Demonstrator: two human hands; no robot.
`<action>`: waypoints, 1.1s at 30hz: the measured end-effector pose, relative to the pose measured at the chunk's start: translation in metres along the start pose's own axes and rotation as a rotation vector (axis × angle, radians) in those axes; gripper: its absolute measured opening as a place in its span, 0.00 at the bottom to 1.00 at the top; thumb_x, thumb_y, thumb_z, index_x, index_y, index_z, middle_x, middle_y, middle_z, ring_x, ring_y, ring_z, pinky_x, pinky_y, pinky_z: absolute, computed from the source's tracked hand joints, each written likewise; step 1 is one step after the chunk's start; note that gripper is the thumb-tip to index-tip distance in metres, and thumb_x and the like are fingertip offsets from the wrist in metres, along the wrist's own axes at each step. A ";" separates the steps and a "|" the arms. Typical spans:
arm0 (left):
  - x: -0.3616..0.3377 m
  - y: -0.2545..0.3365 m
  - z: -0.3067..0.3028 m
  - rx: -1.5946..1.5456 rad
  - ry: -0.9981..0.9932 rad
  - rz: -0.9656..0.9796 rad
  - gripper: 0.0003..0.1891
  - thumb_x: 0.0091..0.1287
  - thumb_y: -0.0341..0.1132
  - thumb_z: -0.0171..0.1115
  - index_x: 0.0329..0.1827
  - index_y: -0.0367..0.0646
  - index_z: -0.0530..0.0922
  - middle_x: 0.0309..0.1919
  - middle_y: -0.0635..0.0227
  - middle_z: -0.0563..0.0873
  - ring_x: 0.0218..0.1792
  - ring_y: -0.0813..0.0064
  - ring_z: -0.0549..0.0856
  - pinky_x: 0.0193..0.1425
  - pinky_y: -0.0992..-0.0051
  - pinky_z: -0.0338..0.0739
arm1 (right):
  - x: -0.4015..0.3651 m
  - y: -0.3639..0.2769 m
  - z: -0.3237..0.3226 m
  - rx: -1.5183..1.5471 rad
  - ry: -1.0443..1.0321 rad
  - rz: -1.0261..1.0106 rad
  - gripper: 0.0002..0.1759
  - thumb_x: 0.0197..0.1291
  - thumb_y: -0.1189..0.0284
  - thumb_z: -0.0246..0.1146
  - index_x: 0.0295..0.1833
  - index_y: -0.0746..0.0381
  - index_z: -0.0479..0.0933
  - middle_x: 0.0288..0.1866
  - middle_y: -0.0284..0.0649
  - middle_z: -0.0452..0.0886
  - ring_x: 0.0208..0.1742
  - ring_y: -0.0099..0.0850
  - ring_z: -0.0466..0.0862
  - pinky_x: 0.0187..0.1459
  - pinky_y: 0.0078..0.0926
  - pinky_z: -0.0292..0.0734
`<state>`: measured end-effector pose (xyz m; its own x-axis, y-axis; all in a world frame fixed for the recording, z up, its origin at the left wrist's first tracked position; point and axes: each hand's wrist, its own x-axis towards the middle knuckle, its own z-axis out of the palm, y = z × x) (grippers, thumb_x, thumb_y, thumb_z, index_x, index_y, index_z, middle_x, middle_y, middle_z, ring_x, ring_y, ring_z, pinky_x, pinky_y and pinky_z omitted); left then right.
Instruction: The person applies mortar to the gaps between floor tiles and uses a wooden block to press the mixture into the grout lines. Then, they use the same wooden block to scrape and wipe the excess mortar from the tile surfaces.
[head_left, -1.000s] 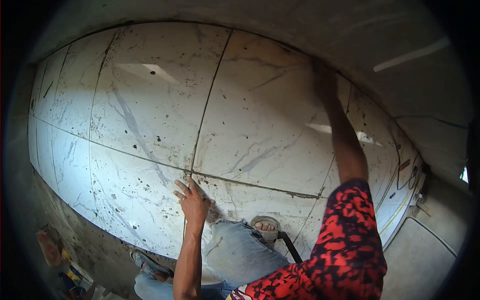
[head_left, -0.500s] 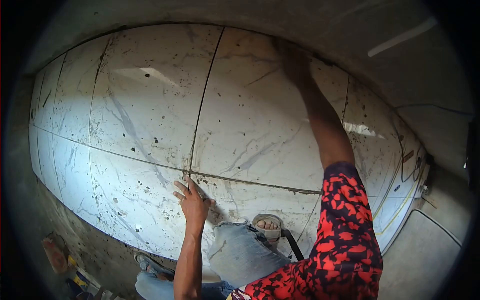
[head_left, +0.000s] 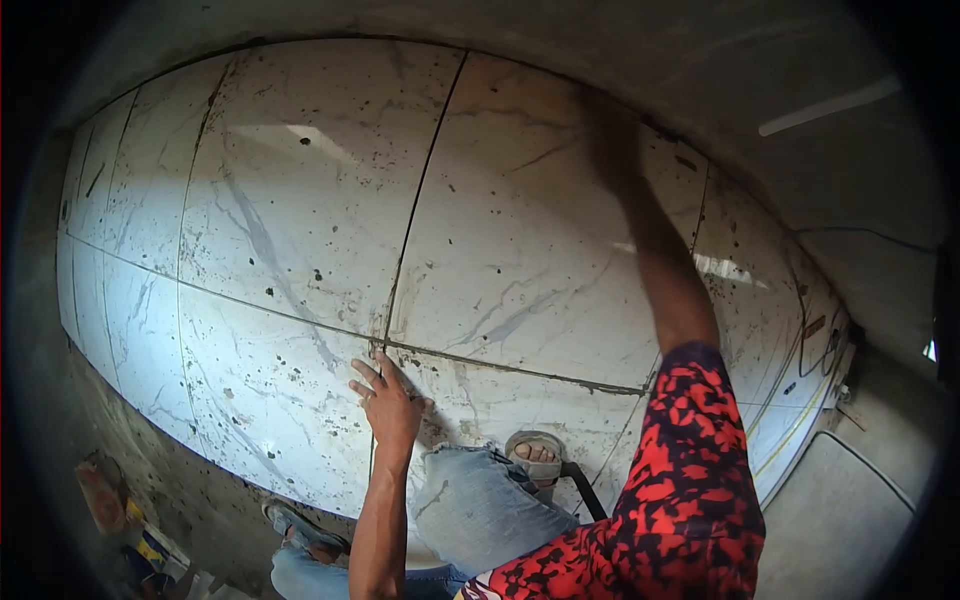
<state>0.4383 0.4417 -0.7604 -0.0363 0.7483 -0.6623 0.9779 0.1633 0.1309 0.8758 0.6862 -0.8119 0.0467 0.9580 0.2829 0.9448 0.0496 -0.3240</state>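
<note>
My left hand [head_left: 390,402] rests on a white marble-look floor tile [head_left: 270,345], fingers spread, with its fingertips close to the point where several tile joints meet. Nothing shows in it. My right arm reaches far forward over another large tile [head_left: 500,230]. At its end my right hand [head_left: 612,150] is dark and smeared by motion, near the tile's far edge by the wall. Its fingers, and anything in them, cannot be made out. Dark crumbs and smears dot the tiles, and the joint [head_left: 520,370] between the rows looks dirty.
A grey wall [head_left: 690,70] borders the tiles at the far side. My sandalled foot [head_left: 536,452] stands on the near tiles. A yellow line and dark cable [head_left: 803,320] lie at the right. Packets and other items [head_left: 155,550] lie on the rough floor at lower left.
The view has shifted slightly. My right hand has moved a little toward me along the far part of the tile. My left hand stays at the joint.
</note>
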 end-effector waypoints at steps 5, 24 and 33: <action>0.002 -0.004 0.007 0.060 0.031 0.016 0.63 0.40 0.40 0.80 0.75 0.41 0.42 0.71 0.30 0.40 0.63 0.16 0.53 0.58 0.46 0.73 | -0.029 0.032 0.001 -0.346 -0.084 0.061 0.22 0.68 0.71 0.44 0.67 0.59 0.66 0.63 0.49 0.72 0.61 0.43 0.74 0.61 0.43 0.68; 0.005 -0.011 0.020 0.041 0.058 0.046 0.65 0.37 0.42 0.82 0.75 0.43 0.42 0.71 0.31 0.39 0.64 0.18 0.52 0.57 0.48 0.75 | -0.081 0.037 -0.042 -0.280 -0.044 0.110 0.20 0.63 0.75 0.46 0.60 0.64 0.70 0.54 0.50 0.76 0.52 0.43 0.78 0.55 0.40 0.73; 0.003 -0.007 0.016 0.055 0.044 0.021 0.65 0.39 0.40 0.81 0.75 0.42 0.41 0.71 0.31 0.39 0.65 0.19 0.52 0.58 0.48 0.74 | -0.176 0.207 -0.111 -0.621 0.094 0.340 0.26 0.63 0.68 0.53 0.67 0.58 0.65 0.57 0.55 0.74 0.58 0.50 0.75 0.58 0.50 0.69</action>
<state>0.4346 0.4324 -0.7746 -0.0236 0.7787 -0.6269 0.9883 0.1129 0.1030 1.0991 0.4969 -0.8280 0.3727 0.8621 0.3433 0.8818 -0.4442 0.1583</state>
